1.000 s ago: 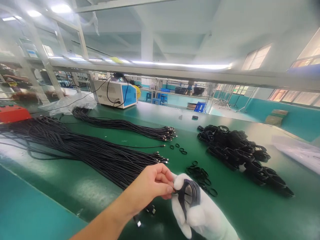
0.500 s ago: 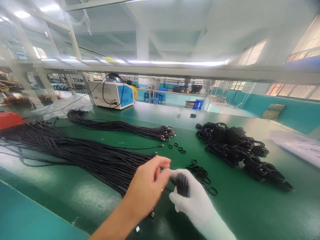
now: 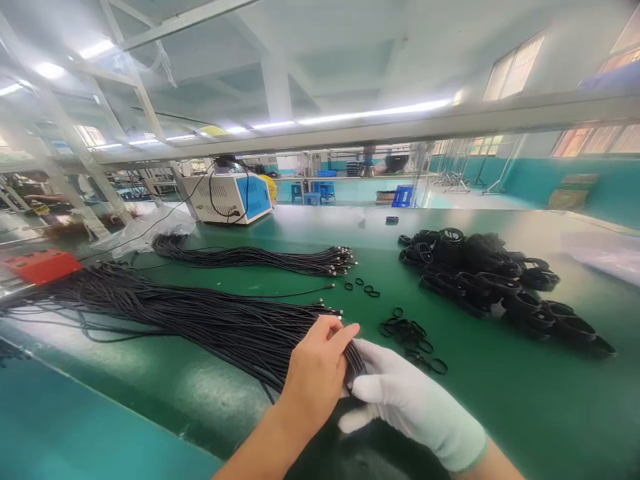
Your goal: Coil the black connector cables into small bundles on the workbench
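Observation:
A coiled black cable is held between my two hands over the near part of the table. My right hand, in a white glove, is closed on the coil from the right, thumb across its front. My bare left hand grips the coil's left side; its palm side is hidden. Left of it lies a thick spread of long black cables with metal plugs at their right ends. Several small black rings, like rubber bands, lie beyond my right hand.
A second cable bundle lies farther back. Coiled cables are heaped on the right of the green table. A white-and-blue machine stands at the back, a red box at left. A shelf beam crosses above.
My left hand has come right and closed on the coil, where its fingers were beside it before. My right hand has turned, and the coil with it. The view has shifted slightly.

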Demonstrator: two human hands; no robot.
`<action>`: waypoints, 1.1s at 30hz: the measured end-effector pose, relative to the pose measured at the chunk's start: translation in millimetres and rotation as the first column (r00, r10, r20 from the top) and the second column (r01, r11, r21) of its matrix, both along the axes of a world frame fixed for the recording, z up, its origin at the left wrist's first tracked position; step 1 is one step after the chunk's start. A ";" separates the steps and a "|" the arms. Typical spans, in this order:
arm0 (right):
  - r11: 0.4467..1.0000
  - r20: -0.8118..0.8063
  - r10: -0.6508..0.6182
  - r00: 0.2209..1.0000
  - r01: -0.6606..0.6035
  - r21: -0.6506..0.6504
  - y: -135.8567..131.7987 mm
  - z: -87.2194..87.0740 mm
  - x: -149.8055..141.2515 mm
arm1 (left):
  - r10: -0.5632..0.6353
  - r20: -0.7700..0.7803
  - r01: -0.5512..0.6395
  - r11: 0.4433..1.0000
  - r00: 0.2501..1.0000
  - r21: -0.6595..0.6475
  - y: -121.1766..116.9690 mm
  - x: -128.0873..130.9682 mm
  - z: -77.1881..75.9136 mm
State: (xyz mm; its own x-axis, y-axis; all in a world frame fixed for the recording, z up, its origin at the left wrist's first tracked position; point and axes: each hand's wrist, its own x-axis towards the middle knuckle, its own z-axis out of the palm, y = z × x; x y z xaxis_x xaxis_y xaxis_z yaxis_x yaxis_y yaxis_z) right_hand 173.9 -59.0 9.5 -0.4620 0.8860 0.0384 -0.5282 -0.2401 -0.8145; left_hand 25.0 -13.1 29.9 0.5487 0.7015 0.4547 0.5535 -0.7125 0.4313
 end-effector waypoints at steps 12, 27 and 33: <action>0.992 -0.025 -0.121 0.992 0.122 0.021 -2.0 -12.3 -14.7 | 0.101 0.391 -0.087 0.995 0.915 -0.052 3.1 2.5 -18.7; 0.983 -0.380 0.099 0.920 -0.150 -0.109 0.9 -7.7 -9.5 | -0.121 0.507 0.478 0.571 0.853 -0.668 40.7 -29.8 4.3; 0.985 -0.109 0.027 0.994 -0.045 -0.168 4.0 -11.5 -13.4 | -0.122 0.566 0.557 0.431 0.816 -0.710 42.6 -32.7 -5.5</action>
State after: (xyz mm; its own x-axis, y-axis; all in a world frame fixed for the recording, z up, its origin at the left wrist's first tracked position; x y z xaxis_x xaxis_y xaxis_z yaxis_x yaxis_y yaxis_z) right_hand 160.5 -55.0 -1.9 -0.4952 0.8666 -0.0612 -0.5974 -0.3908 -0.7003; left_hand -7.8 29.4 24.4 0.7670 0.6417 0.0030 -0.0130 0.0109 0.9999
